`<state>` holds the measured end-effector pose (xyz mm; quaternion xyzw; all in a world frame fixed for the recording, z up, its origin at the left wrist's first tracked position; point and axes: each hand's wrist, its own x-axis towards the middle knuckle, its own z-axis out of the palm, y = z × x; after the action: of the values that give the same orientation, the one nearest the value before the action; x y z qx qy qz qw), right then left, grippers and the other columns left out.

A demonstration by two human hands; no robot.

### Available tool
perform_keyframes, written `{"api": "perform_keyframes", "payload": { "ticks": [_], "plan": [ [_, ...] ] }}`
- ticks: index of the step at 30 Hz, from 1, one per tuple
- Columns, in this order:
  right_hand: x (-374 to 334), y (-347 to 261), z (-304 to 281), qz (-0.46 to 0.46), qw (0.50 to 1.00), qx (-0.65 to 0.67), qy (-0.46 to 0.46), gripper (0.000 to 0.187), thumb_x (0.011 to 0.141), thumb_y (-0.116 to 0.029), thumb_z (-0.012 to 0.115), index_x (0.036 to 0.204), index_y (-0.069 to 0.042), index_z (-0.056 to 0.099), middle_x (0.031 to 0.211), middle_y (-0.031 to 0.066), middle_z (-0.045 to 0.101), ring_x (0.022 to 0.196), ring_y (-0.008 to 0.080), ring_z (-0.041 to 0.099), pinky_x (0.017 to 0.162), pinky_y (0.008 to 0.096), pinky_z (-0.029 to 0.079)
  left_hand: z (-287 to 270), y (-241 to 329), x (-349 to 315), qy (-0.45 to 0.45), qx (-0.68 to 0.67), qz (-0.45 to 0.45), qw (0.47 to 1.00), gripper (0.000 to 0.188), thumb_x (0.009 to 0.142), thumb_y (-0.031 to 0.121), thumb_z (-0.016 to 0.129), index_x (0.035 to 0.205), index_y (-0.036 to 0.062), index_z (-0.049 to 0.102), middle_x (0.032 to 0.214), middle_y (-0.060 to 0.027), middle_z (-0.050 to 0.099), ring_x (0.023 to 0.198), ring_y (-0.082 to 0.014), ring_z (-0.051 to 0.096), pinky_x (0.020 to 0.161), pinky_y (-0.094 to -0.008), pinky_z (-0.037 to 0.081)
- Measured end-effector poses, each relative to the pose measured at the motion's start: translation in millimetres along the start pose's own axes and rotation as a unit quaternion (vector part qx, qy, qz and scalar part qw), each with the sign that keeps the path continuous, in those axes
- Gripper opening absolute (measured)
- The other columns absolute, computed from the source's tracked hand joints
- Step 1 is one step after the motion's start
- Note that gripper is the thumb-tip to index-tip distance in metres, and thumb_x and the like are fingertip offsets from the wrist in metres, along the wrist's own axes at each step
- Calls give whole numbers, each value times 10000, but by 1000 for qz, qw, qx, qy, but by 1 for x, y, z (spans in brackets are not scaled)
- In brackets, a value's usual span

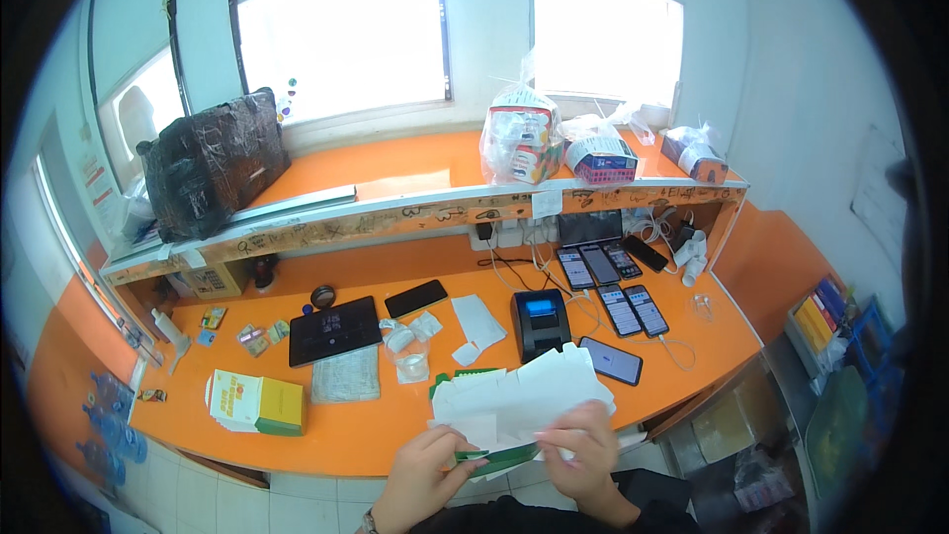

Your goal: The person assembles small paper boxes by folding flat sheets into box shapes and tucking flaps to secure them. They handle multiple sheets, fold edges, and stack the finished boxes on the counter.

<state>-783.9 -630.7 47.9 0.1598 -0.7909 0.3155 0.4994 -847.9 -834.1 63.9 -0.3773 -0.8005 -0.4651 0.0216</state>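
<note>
Paper slips (519, 400) gripped by left hand (423, 475) and right hand (585, 447) hide a green pad (499, 458).

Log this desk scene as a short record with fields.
Surface: orange counter under a raised shelf
Left hand: grips the lower edge of a sheaf of white paper slips
Right hand: fingers pinch the same slips
Behind the slips: black receipt printer
Right of printer: several phones on cables
Left: black tablet, yellow-green box
</note>
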Motion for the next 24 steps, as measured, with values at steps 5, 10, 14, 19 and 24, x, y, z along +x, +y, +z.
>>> {"api": "perform_keyframes", "payload": {
  "ticks": [5, 10, 14, 19, 24],
  "plan": [
    [-18, 8, -7, -102, 984, -3, 149, 125, 748, -80, 660, 847, -61, 585, 757, 66, 533, 675, 219, 502, 679, 342, 405, 8, -11, -2, 152, -37, -31, 987, 195, 725, 113, 784, 755, 0, 628, 766, -113, 643, 717, -234, 635, 641, -309, 496],
    [-24, 19, 9, 202, 967, 153, -24, 313, 752, -173, 716, 987, -39, 558, 868, 69, 568, 755, 205, 559, 730, 358, 445, 13, -19, -6, 228, -68, -22, 971, 206, 687, 63, 796, 714, 9, 600, 756, -107, 629, 711, -190, 622, 625, -300, 481],
    [-25, 20, 35, 297, 884, 359, -33, 573, 813, -203, 721, 1210, 9, 366, 1027, 125, 578, 940, 213, 598, 806, 331, 497, 36, -19, 3, 156, 17, 203, 967, 194, 706, 114, 784, 719, 33, 607, 809, -66, 637, 722, -208, 633, 596, -292, 501],
    [-25, 18, 44, 363, 878, 310, -21, 332, 824, -37, 672, 1110, 20, 514, 1025, 117, 611, 942, 202, 628, 772, 322, 524, 54, -30, 18, 64, 121, 298, 945, 286, 706, 201, 784, 875, 40, 618, 977, -76, 629, 1002, -285, 611, 797, -354, 506],
    [-20, 21, 43, 107, 993, 49, 3, 161, 724, 42, 679, 861, -42, 669, 845, 61, 643, 809, 214, 641, 701, 321, 519, 49, -54, 7, 81, -180, 90, 976, 384, 787, 296, 745, 1010, 18, 604, 1108, -117, 604, 1089, -254, 568, 919, -396, 441]
  ]
}}
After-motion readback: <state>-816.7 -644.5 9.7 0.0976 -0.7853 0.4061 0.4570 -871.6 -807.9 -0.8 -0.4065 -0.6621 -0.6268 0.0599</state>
